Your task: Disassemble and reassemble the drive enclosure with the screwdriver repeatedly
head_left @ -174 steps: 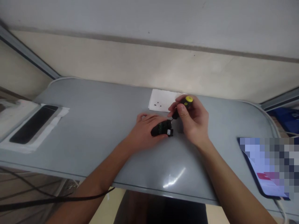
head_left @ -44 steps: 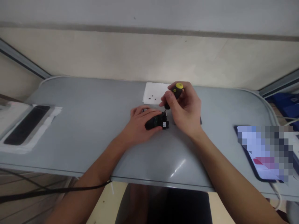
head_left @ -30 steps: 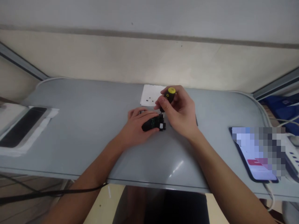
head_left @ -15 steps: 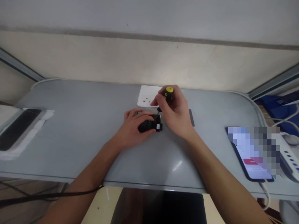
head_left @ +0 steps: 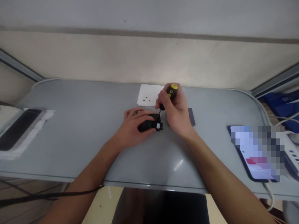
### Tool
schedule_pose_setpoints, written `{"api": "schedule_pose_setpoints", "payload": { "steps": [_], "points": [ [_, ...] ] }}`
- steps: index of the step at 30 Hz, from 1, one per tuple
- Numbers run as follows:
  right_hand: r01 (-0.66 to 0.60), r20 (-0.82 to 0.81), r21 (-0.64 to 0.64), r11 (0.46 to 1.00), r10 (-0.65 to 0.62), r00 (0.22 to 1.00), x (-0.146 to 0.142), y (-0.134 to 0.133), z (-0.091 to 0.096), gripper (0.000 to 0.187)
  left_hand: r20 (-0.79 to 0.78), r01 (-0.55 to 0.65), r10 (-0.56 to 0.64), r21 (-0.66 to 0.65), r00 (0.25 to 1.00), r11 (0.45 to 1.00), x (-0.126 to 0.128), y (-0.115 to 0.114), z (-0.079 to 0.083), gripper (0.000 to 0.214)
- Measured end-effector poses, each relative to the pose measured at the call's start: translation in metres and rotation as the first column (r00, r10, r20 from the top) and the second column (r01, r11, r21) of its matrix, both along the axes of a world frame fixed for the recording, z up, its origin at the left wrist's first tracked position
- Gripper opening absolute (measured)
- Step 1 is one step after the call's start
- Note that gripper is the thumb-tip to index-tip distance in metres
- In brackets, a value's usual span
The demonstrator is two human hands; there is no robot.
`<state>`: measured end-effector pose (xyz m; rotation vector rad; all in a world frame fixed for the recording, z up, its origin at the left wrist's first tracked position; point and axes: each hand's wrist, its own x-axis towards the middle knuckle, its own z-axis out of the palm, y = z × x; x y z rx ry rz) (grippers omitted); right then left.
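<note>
My left hand point(head_left: 130, 126) rests on the grey table point(head_left: 81, 124) with its fingers curled round a small black device point(head_left: 150, 124) that shows a green board and a white label. My right hand point(head_left: 176, 113) is closed on a small screwdriver point(head_left: 168, 95) with a black handle and yellow cap. Its thin tip points down onto the device's right end. Behind the hands lies a white paper sheet point(head_left: 149, 93) with a few tiny dark screws point(head_left: 146, 99) on it.
A dark flat panel point(head_left: 192, 115) lies just right of my right hand. A phone with a lit screen point(head_left: 255, 155) and cable sits at the right edge, beside a white power strip point(head_left: 291, 155). At the far left a dark phone point(head_left: 16, 129) rests on white wrapping. A wall rises behind.
The screwdriver has stayed on the device while my right hand shifted its grip round the handle. The view has drifted slightly; my left hand keeps the device in the same spot.
</note>
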<state>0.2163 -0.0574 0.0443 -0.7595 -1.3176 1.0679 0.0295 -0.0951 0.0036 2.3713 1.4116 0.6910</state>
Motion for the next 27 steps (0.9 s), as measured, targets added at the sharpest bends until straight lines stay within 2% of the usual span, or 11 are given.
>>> {"api": "schedule_pose_setpoints", "payload": {
  "steps": [4,16,22,27],
  "points": [
    [0.012,0.027,0.012,1.000,-0.012,1.000,0.0010,0.0019,-0.0026,0.033,0.010,-0.008,0.008,-0.010,1.000,1.000,0.0008,-0.0007,0.0018,0.023],
    [0.005,0.015,0.024,1.000,-0.005,1.000,0.0008,0.0007,0.0000,0.029,0.017,0.000,0.000,-0.004,1.000,1.000,0.0003,-0.0011,0.0012,0.023],
    [-0.005,-0.015,0.005,1.000,0.005,1.000,-0.0004,-0.0004,-0.0014,0.038,0.025,0.002,-0.002,-0.015,1.000,1.000,0.0002,-0.0012,0.0016,0.028],
    [0.006,0.071,0.011,1.000,-0.007,0.997,0.0037,0.0012,-0.0037,0.038,0.009,-0.004,0.004,-0.010,1.000,1.000,0.0009,-0.0010,0.0016,0.022]
  ]
}}
